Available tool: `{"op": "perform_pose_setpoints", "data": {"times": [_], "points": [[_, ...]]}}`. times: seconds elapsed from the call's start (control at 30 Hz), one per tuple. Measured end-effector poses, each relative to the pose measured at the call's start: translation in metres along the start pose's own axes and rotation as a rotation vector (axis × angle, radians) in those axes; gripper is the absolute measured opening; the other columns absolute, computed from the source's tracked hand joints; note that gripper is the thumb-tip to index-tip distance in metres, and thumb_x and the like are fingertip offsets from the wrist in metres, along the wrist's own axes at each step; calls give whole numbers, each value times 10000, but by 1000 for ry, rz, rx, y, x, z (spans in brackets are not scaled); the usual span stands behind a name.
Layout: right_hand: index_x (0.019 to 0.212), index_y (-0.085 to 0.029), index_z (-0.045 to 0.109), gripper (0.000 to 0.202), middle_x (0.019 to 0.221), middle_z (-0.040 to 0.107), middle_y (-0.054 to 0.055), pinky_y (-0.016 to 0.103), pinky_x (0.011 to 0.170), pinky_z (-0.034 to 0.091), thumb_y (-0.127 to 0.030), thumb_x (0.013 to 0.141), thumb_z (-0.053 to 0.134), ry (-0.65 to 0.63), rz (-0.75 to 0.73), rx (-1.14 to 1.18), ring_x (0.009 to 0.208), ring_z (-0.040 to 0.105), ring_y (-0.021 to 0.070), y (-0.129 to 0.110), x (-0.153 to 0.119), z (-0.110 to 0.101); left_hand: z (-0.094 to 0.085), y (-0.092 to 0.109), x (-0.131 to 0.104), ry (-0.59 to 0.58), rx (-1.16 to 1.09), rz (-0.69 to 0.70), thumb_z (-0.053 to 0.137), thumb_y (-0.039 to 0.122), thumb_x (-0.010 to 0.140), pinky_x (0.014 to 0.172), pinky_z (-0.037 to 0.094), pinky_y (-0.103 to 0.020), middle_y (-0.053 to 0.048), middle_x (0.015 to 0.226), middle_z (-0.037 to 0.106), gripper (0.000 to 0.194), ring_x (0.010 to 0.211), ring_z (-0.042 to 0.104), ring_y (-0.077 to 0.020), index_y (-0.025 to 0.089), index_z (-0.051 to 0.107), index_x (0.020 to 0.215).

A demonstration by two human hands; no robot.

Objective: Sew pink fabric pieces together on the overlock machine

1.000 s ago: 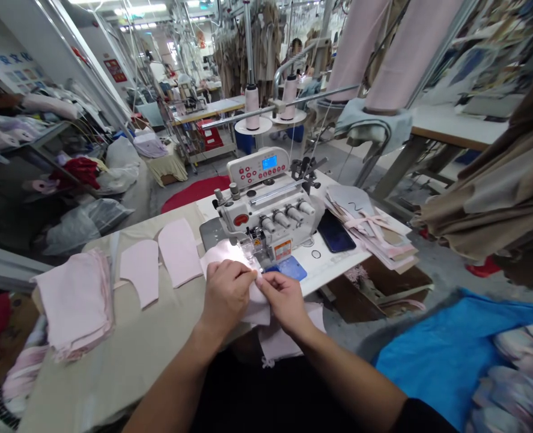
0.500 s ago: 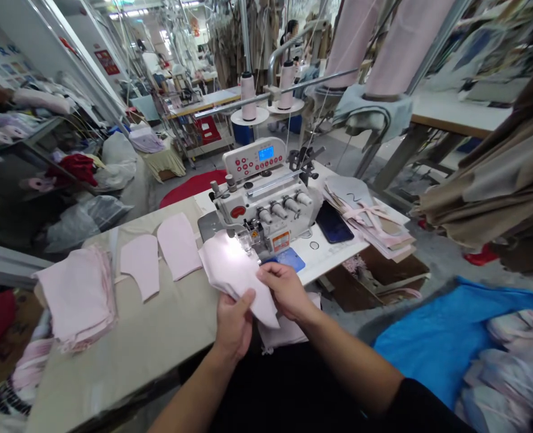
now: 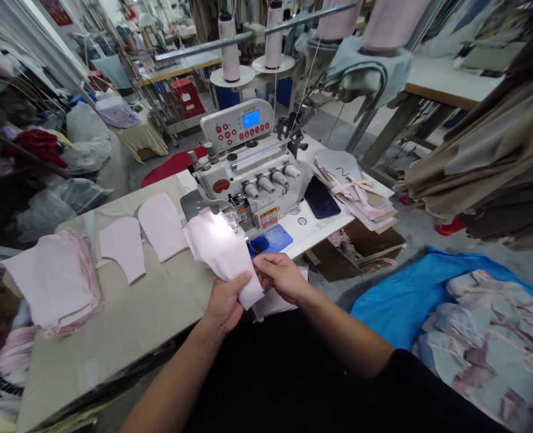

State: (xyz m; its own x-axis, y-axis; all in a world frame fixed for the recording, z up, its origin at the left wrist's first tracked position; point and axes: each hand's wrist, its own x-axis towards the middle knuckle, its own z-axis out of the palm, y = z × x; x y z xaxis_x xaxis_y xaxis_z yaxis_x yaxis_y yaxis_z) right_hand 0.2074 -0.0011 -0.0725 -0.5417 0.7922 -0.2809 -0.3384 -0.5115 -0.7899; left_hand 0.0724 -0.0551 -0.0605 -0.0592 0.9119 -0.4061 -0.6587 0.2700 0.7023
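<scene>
A pale pink fabric piece (image 3: pixel 221 249) runs from under the lit presser foot area of the overlock sewing machine (image 3: pixel 252 180) down toward me. My left hand (image 3: pixel 228 297) is closed on its lower left edge, thumb on top and fingers beneath. Along the piece's right edge, just in front of the machine, my right hand (image 3: pixel 282 276) pinches the fabric between thumb and fingers. Another pink cloth (image 3: pixel 277 304) hangs below the right hand, partly hidden by it.
Left of the machine, two cut pink pieces (image 3: pixel 124 243) and a pink fabric stack (image 3: pixel 54 279) lie on the beige-covered table (image 3: pixel 158 319). To the right are a phone (image 3: pixel 321 197) and a tied bundle of pieces (image 3: pixel 356 189). A blue sheet (image 3: pixel 392 294) holds more cut pieces.
The view has tilted down and shifted right. My right hand has slid down off the fabric's top face to its right edge, and my left hand still grips the lower part.
</scene>
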Motion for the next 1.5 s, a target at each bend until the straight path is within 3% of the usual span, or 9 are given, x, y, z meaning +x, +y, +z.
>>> {"op": "perform_pose_setpoints", "data": {"times": [0.2,0.6,0.9,1.03,1.17,1.3,1.4,1.43,1.5], "points": [[772,-157,704,384,586,623,-31,226,483,465,-514,722,838,-24,-22,-69,477,531,92,4,-9,-3,-1,0,-1,49,33,-16,860,222,693,698,617,-349,-52,839,725,369,700,674,-173,128,682,1003],[776,-150,696,331,642,602,-43,226,566,366,-388,668,899,1,-83,-166,577,492,91,16,-15,-7,0,-3,1,136,15,-17,902,202,625,764,581,-284,-48,904,743,455,797,689,-161,130,704,1028],[754,-155,702,328,676,639,-28,243,616,417,-427,688,873,12,-76,-206,622,536,112,16,-16,-8,1,-4,0,136,35,-25,898,207,632,748,579,-283,-48,883,749,407,775,692,-159,123,717,986],[770,-166,716,316,687,653,-15,254,593,449,-453,725,841,13,-105,-214,616,562,129,6,-8,-2,2,2,5,120,30,17,890,221,649,795,588,-309,-70,998,758,459,853,709,-186,139,707,1062],[784,-172,713,314,684,652,-17,243,547,471,-463,739,823,22,-137,-199,571,570,121,-5,8,5,3,10,7,96,56,18,868,271,692,577,552,-232,-56,967,741,448,737,680,-147,148,688,1084],[772,-170,697,300,687,634,-20,242,548,474,-452,757,800,41,-195,-224,557,566,112,-11,20,9,1,8,-7,-13,159,-204,831,325,747,425,440,-159,17,737,639,339,557,570,-74,155,649,978],[777,-173,691,290,693,620,-19,244,543,460,-448,767,783,68,-223,-258,559,555,114,-12,24,10,3,10,-22,-279,383,-454,800,370,768,394,421,-192,1,698,647,320,462,526,-85,175,606,931],[771,-174,687,287,688,611,-20,246,544,456,-447,773,777,75,-236,-272,562,549,116,-12,24,10,6,14,-25,-359,506,-437,786,376,778,408,425,-210,-14,701,661,301,451,522,-93,179,611,923],[755,-177,676,281,673,592,-22,248,558,448,-443,792,758,80,-278,-312,581,536,121,-10,25,10,11,28,-27,-411,801,-129,752,354,807,524,485,-271,-50,756,687,215,543,582,-136,188,657,906]]}}
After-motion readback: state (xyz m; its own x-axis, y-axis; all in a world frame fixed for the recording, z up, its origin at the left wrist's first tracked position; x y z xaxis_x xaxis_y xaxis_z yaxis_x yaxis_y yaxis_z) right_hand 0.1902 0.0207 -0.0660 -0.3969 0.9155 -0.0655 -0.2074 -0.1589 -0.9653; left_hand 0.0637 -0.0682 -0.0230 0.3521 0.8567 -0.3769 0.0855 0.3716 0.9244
